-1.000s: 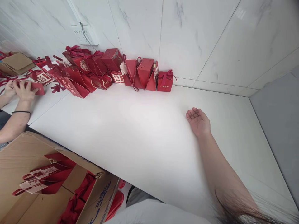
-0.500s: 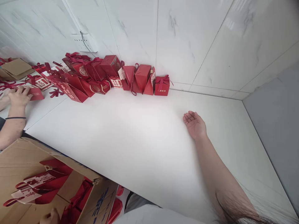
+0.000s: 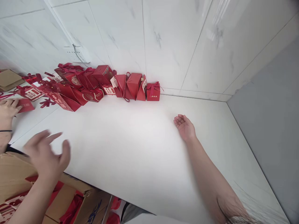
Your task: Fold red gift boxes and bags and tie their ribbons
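My right hand (image 3: pixel 185 127) rests on the white table (image 3: pixel 140 146), palm up, fingers loosely spread and holding nothing. The nearest thing to it is a small red gift box with a ribbon (image 3: pixel 153 91), by the wall. My left hand (image 3: pixel 46 154) hovers over the table's near left edge with its fingers spread and nothing in it, blurred by motion. It is above an open cardboard carton (image 3: pixel 77 199) that holds red gift boxes.
A row of red gift boxes and bags (image 3: pixel 81 85) lines the wall at the back left. Another person's hand (image 3: pixel 8 109) holds a flat red box (image 3: pixel 24 104) at the far left. A grey panel (image 3: pixel 268 118) bounds the table's right side.
My left hand has come up from the carton into view over the table's near edge. The view has swung to the right. My right hand has stayed put.
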A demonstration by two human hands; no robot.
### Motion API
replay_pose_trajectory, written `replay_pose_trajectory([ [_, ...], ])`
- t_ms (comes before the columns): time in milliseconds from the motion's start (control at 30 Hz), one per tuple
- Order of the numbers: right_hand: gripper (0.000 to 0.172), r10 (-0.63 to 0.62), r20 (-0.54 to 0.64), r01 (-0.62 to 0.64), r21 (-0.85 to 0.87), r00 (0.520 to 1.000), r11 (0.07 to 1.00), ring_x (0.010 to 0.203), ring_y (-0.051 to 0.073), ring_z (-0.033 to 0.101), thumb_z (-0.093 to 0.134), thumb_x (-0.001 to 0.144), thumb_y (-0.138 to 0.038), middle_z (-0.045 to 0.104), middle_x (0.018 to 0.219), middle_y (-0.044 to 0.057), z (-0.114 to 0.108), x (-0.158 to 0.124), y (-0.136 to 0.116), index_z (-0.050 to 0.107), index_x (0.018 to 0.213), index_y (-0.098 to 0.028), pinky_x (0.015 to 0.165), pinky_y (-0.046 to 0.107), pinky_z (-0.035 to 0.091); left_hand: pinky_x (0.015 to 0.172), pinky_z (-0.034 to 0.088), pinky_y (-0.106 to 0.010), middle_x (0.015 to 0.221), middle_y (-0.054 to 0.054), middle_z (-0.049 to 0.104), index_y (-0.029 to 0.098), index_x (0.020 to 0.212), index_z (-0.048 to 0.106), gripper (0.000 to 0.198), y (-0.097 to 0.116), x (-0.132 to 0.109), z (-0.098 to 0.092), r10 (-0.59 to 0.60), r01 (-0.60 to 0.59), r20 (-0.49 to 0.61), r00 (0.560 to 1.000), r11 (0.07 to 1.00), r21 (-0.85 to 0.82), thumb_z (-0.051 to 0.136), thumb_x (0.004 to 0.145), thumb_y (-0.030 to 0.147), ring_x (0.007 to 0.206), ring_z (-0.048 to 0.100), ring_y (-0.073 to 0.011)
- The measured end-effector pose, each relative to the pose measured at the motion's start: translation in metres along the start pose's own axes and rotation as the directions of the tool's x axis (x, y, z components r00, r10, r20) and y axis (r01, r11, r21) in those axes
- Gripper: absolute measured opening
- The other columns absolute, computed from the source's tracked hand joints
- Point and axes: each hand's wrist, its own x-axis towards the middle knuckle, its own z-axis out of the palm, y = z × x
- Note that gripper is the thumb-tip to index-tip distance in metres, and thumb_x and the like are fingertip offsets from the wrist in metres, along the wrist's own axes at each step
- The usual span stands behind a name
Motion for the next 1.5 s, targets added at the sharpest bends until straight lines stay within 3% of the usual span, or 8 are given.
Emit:
replay_pose_trajectory([
  [133,0.02,0.008,0.012,-0.009,0.021,1.0,1.0,0.085,0.013,0.072,0.074,0.082,-0.039,0.074,0.084,0.002,0.0,0.002,0.002,0.071,0.088,-0.02,0.088,0.027,0.06,0.112,0.045,-0.051,0.143,-0.003,0.05,0.032,0.117,0.06,0.033,0.058,0.045,0.069,0.379,-0.376,0.111,0.919,0.926,-0.046,0.061,0.084,0.037,0.13,0.052,-0.0292],
  [333,0.019,0.029,0.022,-0.029,0.025,0.999,0.999,0.084,0.014,0.07,0.075,0.082,-0.04,0.074,0.083,0.001,0.007,0.006,0.002,0.071,0.086,-0.022,0.085,0.027,0.059,0.085,0.056,-0.041,0.143,-0.011,0.047,0.023,0.123,0.056,0.039,0.105,0.093,0.184,0.313,-0.201,0.456,0.833,0.939,-0.279,0.054,0.088,0.04,0.108,0.062,-0.0256],
  [500,0.02,0.024,0.031,-0.025,0.017,0.999,1.0,0.086,0.016,0.07,0.077,0.08,-0.04,0.074,0.084,0.002,0.012,0.01,0.0,0.071,0.084,-0.022,0.086,0.032,0.058,0.107,0.045,-0.045,0.134,-0.016,0.052,0.018,0.127,0.05,0.049,0.152,0.141,0.245,0.223,-0.167,0.159,0.962,0.937,-0.306,0.062,0.085,0.04,0.13,0.05,-0.0299],
  [667,0.018,0.034,0.029,-0.035,0.024,0.999,0.999,0.086,0.016,0.07,0.076,0.081,-0.04,0.074,0.084,0.002,0.015,0.01,-0.001,0.071,0.084,-0.022,0.087,0.031,0.058,0.089,0.053,-0.048,0.118,-0.014,0.057,0.021,0.113,0.055,0.05,0.198,0.168,0.271,-0.074,0.096,0.097,0.993,0.965,-0.244,0.07,0.08,0.055,0.106,0.061,-0.033],
  [900,0.015,0.046,0.022,-0.047,0.05,0.999,0.998,0.086,0.016,0.069,0.074,0.082,-0.037,0.074,0.085,0.002,0.017,0.012,-0.002,0.073,0.083,-0.022,0.086,0.031,0.058,0.09,0.052,-0.047,0.124,-0.016,0.054,0.021,0.127,0.047,0.051,0.234,0.142,0.302,0.009,0.03,0.119,0.993,0.948,-0.317,0.064,0.086,0.046,0.115,0.058,-0.0342],
  [1033,0.016,0.06,0.028,-0.062,0.058,0.998,0.996,0.087,0.015,0.068,0.073,0.083,-0.037,0.073,0.085,0.002,0.018,0.012,-0.002,0.074,0.083,-0.021,0.085,0.029,0.057,0.093,0.051,-0.049,0.131,-0.02,0.046,0.018,0.137,0.039,0.062,0.231,0.137,0.317,-0.173,0.177,0.038,0.984,0.935,-0.309,0.062,0.087,0.048,0.118,0.056,-0.0345],
  [1200,0.017,0.069,0.021,-0.071,0.064,0.997,0.995,0.087,0.015,0.068,0.072,0.083,-0.036,0.073,0.085,0.003,0.018,0.013,-0.002,0.074,0.084,-0.02,0.085,0.028,0.057,0.094,0.05,-0.053,0.127,-0.02,0.049,0.021,0.134,0.051,0.059,0.213,0.143,0.336,-0.302,0.341,0.219,0.928,0.925,-0.169,0.063,0.085,0.051,0.115,0.058,-0.0391],
  [1500,0.016,0.068,-0.005,-0.068,0.066,0.998,0.996,0.084,0.015,0.069,0.075,0.081,-0.037,0.074,0.083,0.002,0.019,0.013,-0.002,0.073,0.081,-0.02,0.084,0.029,0.057,0.097,0.05,-0.051,0.119,-0.017,0.054,0.02,0.117,0.061,0.051,0.193,0.127,0.339,-0.301,0.342,0.237,0.924,0.927,-0.155,0.065,0.081,0.056,0.112,0.059,-0.0371],
])
